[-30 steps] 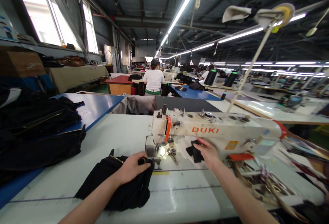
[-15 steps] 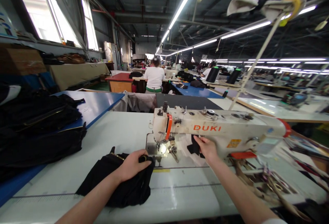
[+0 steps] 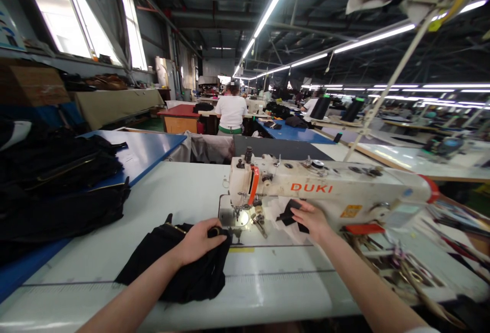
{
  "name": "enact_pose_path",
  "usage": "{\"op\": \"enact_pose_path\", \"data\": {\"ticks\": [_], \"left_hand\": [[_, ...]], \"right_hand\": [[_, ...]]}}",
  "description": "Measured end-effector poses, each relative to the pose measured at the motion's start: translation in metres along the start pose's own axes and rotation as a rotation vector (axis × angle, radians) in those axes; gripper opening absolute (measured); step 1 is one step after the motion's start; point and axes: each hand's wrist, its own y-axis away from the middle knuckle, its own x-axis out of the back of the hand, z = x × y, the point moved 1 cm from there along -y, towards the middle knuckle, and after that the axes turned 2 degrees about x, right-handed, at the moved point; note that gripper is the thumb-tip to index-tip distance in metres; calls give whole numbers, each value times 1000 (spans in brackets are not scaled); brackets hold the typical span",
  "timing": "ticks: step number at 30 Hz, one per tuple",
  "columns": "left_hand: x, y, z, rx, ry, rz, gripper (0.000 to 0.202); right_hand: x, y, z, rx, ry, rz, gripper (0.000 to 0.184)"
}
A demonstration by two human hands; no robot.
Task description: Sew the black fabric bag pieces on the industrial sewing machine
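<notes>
A bundle of black fabric (image 3: 191, 282) with a gold zipper along its top lies on the pale table, left of the needle area. My left hand (image 3: 201, 241) is closed on its upper right edge, thumb and fingers pinching the cloth. Under the arm of the white sewing machine (image 3: 279, 175), my right hand (image 3: 312, 219) pinches a small black fabric piece (image 3: 289, 211). White paper-like material (image 3: 275, 210) lies beneath that piece. The lit needle plate (image 3: 228, 215) sits between my two hands.
Black garments with gold zippers (image 3: 65, 185) are heaped on a blue table (image 3: 153, 144) to the left. A thread stand pole (image 3: 390, 78) rises behind the machine. Scissors and straps (image 3: 406, 261) lie at the right. A person in a white shirt (image 3: 231, 111) sits ahead.
My right hand has shifted slightly right, and the small black piece in it has tilted up toward the hand. My left hand stays on the black bundle. The view has moved slightly.
</notes>
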Motion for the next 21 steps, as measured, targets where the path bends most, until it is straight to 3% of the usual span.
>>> {"op": "enact_pose_path", "data": {"ticks": [9,14,21], "left_hand": [[0,-1,0,-9,9,6,17],[0,-1,-1,-11,0,2,17],[0,-1,-3,-8,3,14,18]], "right_hand": [[-7,8,-2,48,170,22,31],[-7,0,-3,96,298,114,36],[7,-16,-1,73,282,187,20]]}}
